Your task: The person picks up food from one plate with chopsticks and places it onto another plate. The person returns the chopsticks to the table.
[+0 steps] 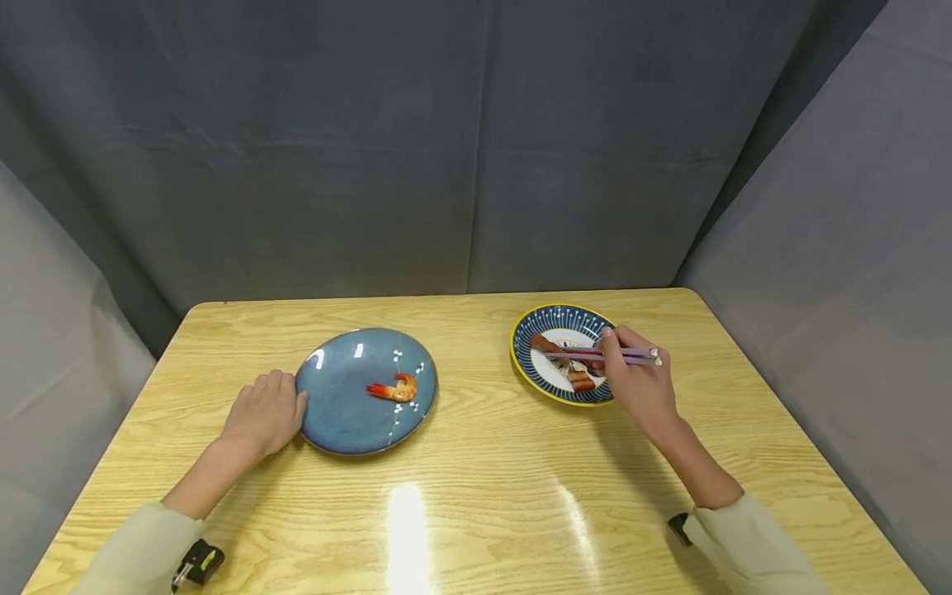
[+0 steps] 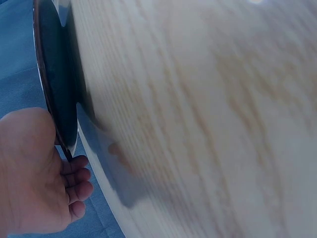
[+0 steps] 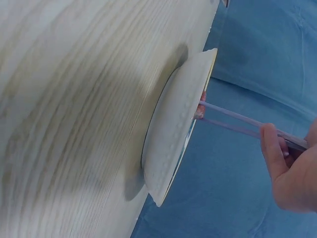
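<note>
My left hand (image 1: 265, 411) grips the near-left rim of a round blue plate (image 1: 335, 405), thumb over the edge and fingers curled under it in the left wrist view. On that plate lies one orange-red shrimp (image 1: 402, 388). Between the fingers of my right hand (image 1: 638, 373) is a pair of pale purple chopsticks (image 3: 237, 119), reaching over a patterned dish (image 1: 526, 372) with a yellow rim. Their tips meet a reddish-brown piece of food (image 1: 545, 343), which shows just above the rim in the right wrist view. Another brown piece (image 1: 580, 380) lies on the dish's near side.
Both dishes stand on a light wooden table (image 1: 483, 463), the blue plate left and the patterned dish right. Grey cloth (image 1: 335, 165) hangs behind the table's far edge and along both sides. Light glares off the tabletop near the front.
</note>
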`<state>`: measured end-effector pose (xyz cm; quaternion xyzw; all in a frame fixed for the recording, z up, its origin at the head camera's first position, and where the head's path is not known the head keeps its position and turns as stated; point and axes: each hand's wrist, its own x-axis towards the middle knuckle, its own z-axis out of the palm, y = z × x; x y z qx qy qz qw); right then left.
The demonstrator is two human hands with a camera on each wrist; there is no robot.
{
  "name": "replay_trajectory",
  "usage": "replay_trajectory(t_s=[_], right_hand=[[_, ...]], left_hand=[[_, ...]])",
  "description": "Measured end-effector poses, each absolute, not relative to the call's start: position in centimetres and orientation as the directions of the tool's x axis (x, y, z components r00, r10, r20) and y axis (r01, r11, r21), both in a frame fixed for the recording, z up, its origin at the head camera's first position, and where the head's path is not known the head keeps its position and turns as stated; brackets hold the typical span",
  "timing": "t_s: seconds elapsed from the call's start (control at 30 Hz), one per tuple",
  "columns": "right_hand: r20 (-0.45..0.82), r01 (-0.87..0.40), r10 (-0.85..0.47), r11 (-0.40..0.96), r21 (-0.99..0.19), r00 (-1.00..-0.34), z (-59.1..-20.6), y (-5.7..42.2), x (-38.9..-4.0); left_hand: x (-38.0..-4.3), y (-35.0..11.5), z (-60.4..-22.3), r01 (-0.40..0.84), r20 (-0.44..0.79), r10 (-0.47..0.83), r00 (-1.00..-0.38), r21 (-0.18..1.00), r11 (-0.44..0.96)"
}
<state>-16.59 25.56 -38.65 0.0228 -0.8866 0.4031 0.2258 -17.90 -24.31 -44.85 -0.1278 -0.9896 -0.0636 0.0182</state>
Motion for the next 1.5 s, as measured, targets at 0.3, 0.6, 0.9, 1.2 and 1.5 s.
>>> replay_trajectory(t_s=[0.3, 0.6, 0.9, 1.2, 1.5], right_hand=[[0.380, -0.155, 0.226, 0.644, -0.749, -0.897, -38.9, 25.8, -17.4], [0.474, -0.231, 0.222, 0.652, -0.722, -0.852, -39.3, 25.8, -17.3], [0.502, -0.306, 0.213, 0.577, -0.757, -0.838, -38.6, 25.4, -16.7], [0.556, -0.413, 0.136, 0.532, -0.739, -0.820, -37.5, 23.6, -15.8], [0.519, -0.429, 0.110, 0.432, -0.793, -0.848, -35.8, 20.8, -14.9]], left_hand=[[-18.0, -24.4, -45.0, 0.250, 0.044, 0.246, -0.968, 0.120, 0.961], [-18.0, -24.4, -45.1, 0.254, 0.051, 0.250, -0.967, 0.120, 0.960], [-17.9, -24.3, -44.9, 0.257, 0.055, 0.252, -0.966, 0.114, 0.960], [-17.8, -24.3, -45.0, 0.257, 0.059, 0.252, -0.966, 0.120, 0.959], [-17.9, -24.3, -45.0, 0.254, 0.056, 0.248, -0.967, 0.122, 0.960]])
